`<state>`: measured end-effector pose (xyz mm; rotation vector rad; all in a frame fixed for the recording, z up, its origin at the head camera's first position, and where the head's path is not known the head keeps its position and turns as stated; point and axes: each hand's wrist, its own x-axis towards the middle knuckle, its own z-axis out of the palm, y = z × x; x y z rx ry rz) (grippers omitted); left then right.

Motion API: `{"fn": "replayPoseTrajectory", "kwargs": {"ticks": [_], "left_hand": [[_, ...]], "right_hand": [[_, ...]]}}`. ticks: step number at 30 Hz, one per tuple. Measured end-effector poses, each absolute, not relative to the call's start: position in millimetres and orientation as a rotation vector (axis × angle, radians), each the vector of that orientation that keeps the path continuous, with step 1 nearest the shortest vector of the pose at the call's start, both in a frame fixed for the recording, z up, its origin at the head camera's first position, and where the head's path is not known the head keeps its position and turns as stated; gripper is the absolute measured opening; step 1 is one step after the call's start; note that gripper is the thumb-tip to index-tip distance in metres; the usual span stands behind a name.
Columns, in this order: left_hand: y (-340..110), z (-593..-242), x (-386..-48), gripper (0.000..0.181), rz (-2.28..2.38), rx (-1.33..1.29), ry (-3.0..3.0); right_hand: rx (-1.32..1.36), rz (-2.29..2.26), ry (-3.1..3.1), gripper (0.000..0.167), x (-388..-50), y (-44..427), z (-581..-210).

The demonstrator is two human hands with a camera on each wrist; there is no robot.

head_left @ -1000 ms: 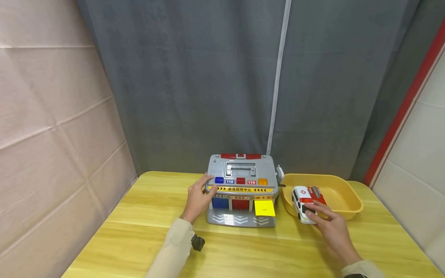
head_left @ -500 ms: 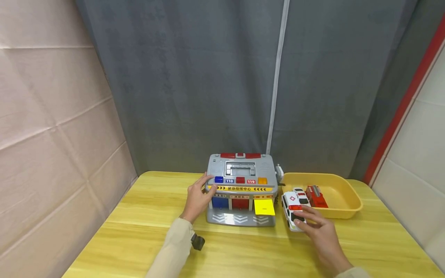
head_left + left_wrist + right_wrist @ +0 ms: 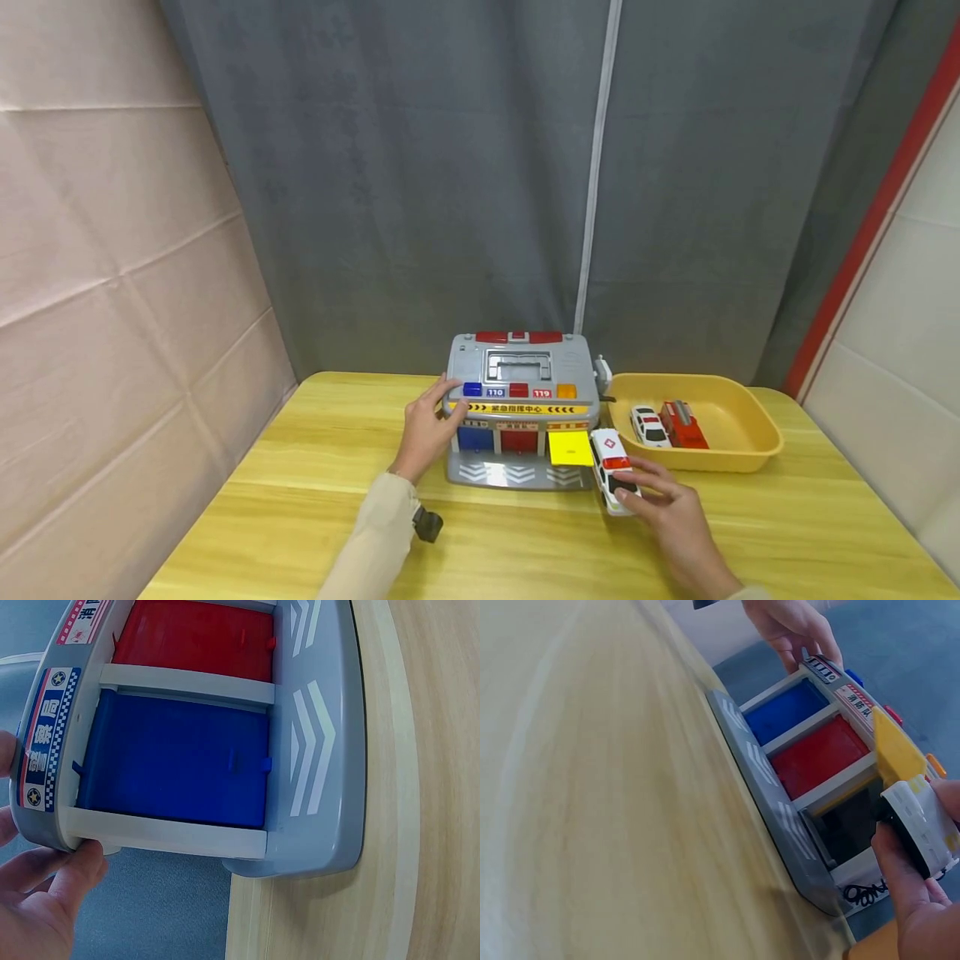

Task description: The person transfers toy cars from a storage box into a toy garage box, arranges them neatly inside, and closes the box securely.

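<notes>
A grey toy rescue station point(image 3: 480, 476) stands on the table, its left end gripped at the upper edge by my left hand point(image 3: 426, 429). Its yellow door point(image 3: 571, 448) is raised; the right wrist view shows a dark bay point(image 3: 849, 825) beneath it. The blue door point(image 3: 176, 761) and red door point(image 3: 199, 637) are down. My right hand point(image 3: 671, 517) holds a white toy ambulance point(image 3: 611, 460) with a red light bar by its rear end, thumb and fingers on opposite sides. The ambulance is tilted beside the station's right front corner, close to the yellow door.
A yellow basin point(image 3: 738, 417) at the right holds a white toy police car point(image 3: 649, 427) and a red toy fire truck point(image 3: 682, 425). A black coiled cord point(image 3: 864, 892) hangs at the station's right side. A grey curtain point(image 3: 420, 183) rises behind the table.
My right hand has carried the ambulance left, from over the basin to the station's right front corner. The police car has come into view in the basin. My left hand stays put.
</notes>
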<state>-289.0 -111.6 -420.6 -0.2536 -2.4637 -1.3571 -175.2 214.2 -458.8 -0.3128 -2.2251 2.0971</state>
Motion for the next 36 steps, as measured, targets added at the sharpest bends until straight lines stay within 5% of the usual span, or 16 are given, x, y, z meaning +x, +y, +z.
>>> {"fn": "replayPoseTrajectory", "kwargs": {"ticks": [36], "left_hand": [[-112, -424, -292, 0.039, -1.347, -0.238, -2.465]], "right_hand": [[-0.259, 2.233, -2.182, 0.034, -188, 174, -477]]}}
